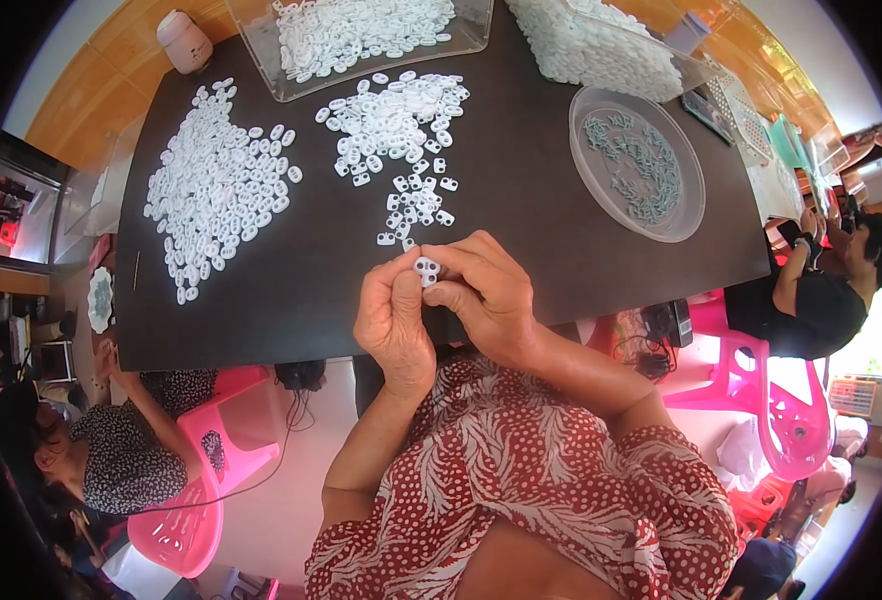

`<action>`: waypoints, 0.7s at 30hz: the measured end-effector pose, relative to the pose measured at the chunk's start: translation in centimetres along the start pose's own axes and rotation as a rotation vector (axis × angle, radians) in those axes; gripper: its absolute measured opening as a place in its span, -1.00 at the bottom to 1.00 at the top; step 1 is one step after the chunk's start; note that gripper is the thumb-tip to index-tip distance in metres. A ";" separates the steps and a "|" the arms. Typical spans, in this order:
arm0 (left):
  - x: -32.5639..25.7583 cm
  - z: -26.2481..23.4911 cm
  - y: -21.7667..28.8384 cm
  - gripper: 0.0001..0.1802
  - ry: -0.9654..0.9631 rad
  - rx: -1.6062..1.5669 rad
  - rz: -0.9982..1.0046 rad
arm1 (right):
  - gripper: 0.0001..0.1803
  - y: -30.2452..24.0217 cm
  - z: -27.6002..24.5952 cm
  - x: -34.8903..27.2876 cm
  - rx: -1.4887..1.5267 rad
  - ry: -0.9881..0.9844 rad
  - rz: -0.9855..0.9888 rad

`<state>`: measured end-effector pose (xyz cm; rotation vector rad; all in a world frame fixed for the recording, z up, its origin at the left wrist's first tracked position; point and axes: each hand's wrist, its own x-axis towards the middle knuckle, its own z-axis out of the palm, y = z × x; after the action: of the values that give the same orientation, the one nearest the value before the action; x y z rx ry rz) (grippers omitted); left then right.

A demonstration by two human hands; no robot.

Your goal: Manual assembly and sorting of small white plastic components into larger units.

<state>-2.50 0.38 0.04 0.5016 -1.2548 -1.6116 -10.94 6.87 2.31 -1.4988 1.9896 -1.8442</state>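
My left hand (393, 318) and my right hand (486, 290) meet over the near edge of a black table (521, 180). Both pinch one small white plastic piece with two holes (427, 268) between their fingertips. Just beyond the hands a loose trail of the same white pieces (401, 130) runs up the table. A larger pile of white oval pieces (216, 185) lies to the left.
A round clear dish (637, 160) with small grey parts sits at the right. Two clear trays of white pieces (361, 35) (601, 45) stand at the far edge. A person in black sits right (821, 290), another in a dotted top left (121, 450), on pink chairs.
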 end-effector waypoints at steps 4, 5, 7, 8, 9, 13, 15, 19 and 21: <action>-0.3 -0.1 0.2 -0.77 -0.024 -0.001 -0.036 | -0.64 -0.1 -0.1 0.0 -0.003 -0.011 -0.011; -0.3 -0.1 0.2 -0.77 -0.021 0.000 -0.036 | -0.64 -0.1 -0.1 0.0 -0.004 -0.010 -0.020; -0.4 -0.1 0.1 -0.78 -0.015 0.006 -0.010 | -0.65 0.0 0.0 0.0 -0.002 -0.007 -0.026; -0.4 -0.1 0.1 -0.78 -0.015 0.005 -0.010 | -0.65 0.0 0.0 0.0 -0.001 -0.002 -0.031; -0.4 0.0 0.1 -0.79 -0.004 0.022 -0.006 | -0.65 0.0 0.0 0.0 -0.002 -0.003 -0.031; -0.7 -0.1 -0.2 -0.82 -0.002 0.028 -0.017 | -0.66 0.5 0.2 -0.3 -0.008 0.001 -0.057; -0.7 -0.1 -0.1 -0.82 -0.008 0.027 -0.026 | -0.67 0.5 0.2 -0.3 0.001 0.010 -0.066; -0.5 0.1 0.3 -0.81 0.008 0.047 -0.037 | -0.68 0.3 0.2 -0.1 -0.036 0.008 -0.081; -0.3 0.1 0.5 -0.79 0.009 0.028 -0.038 | -0.67 0.2 0.2 0.0 -0.049 0.002 -0.078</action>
<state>-2.24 0.71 0.43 0.5530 -1.2700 -1.6239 -10.92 6.65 2.13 -1.6100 2.0201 -1.8385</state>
